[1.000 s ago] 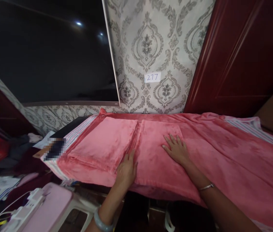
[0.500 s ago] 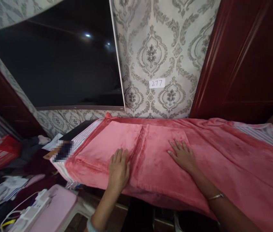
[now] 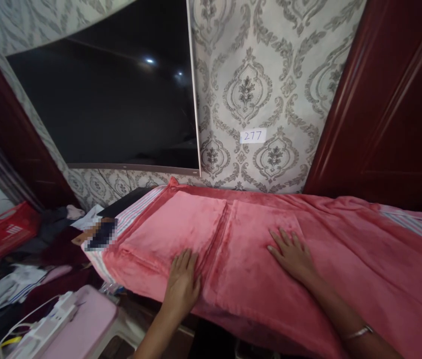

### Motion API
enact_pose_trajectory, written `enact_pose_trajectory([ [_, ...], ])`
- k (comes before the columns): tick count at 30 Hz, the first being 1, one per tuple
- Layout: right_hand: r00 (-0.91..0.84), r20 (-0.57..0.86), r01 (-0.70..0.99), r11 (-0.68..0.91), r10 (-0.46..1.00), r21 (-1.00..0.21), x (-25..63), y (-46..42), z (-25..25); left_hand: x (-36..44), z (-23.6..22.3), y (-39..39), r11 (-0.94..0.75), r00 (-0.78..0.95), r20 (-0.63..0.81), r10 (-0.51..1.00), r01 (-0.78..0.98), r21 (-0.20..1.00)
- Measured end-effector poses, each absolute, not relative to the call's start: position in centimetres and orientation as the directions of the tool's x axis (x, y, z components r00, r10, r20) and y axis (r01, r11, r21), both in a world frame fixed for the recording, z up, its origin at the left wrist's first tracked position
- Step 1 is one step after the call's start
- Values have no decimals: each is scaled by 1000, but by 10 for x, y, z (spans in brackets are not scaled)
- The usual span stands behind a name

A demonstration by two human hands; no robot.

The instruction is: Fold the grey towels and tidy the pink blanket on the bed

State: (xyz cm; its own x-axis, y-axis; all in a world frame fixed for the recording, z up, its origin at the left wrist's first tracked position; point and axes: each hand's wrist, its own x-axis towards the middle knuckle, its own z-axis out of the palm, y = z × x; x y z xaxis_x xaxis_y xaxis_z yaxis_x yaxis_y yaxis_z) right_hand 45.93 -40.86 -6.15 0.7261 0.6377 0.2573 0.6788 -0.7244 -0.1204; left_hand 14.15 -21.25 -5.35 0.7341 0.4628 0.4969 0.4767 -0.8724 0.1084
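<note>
A pink plush blanket [image 3: 349, 259] with striped ends covers the table in front of me. On it lie two flat folded sections side by side, a left folded panel [image 3: 181, 219] and a right folded panel [image 3: 248, 249], with a narrow gap between them. My left hand [image 3: 184, 281] rests flat on the near edge of the left panel, fingers stretched out and close together. Spread fingers of my right hand [image 3: 291, 254] press on the right panel near its right edge. Neither hand grips anything.
Behind the blanket, a large dark television [image 3: 113, 99] hangs on the patterned wall. At the near left, a power strip [image 3: 54, 319] lies on a pink stool [image 3: 96, 311]. Piled clothes [image 3: 20, 284] and a red bag [image 3: 5, 229] are further left.
My view has shifted slightly left and up. The left hand has slid a little toward me along the left panel; the right hand stays flat on the right panel.
</note>
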Motion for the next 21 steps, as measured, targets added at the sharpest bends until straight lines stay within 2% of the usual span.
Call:
enact_pose_trajectory([
  [2,695,313,717,-657,647,-232,460,-400,-52,139,-51,-210,-887,717,542,438,445,128],
  [5,602,364,755,-359,711,-548,448,-374,-33,139,-43,-205,-891,699,557,449,397,220],
  [7,565,200,552,-187,800,-813,432,-350,-21,141,-35,-199,-866,653,568,500,376,330],
  [9,473,-82,165,-179,877,-970,415,-325,-12,143,-28,-194,-819,579,581,571,356,450],
  [11,341,-279,-173,-232,898,-957,399,-301,-5,144,-23,-192,-774,516,583,627,332,539],
  [13,255,-339,-316,-254,906,-914,387,-283,1,144,-20,-194,-760,481,596,642,298,578],
  [15,232,-346,-316,-265,909,-911,377,-271,5,140,-18,-202,-774,483,619,619,243,585],
  [17,281,-360,-282,-282,889,-917,367,-265,6,133,-18,-214,-781,524,612,592,184,597],
  [19,336,-382,-263,-304,861,-916,356,-265,3,123,-22,-226,-769,594,571,566,130,626],
  [21,316,-391,-242,-325,865,-914,343,-267,-2,112,-31,-235,-733,671,508,540,78,676],
])
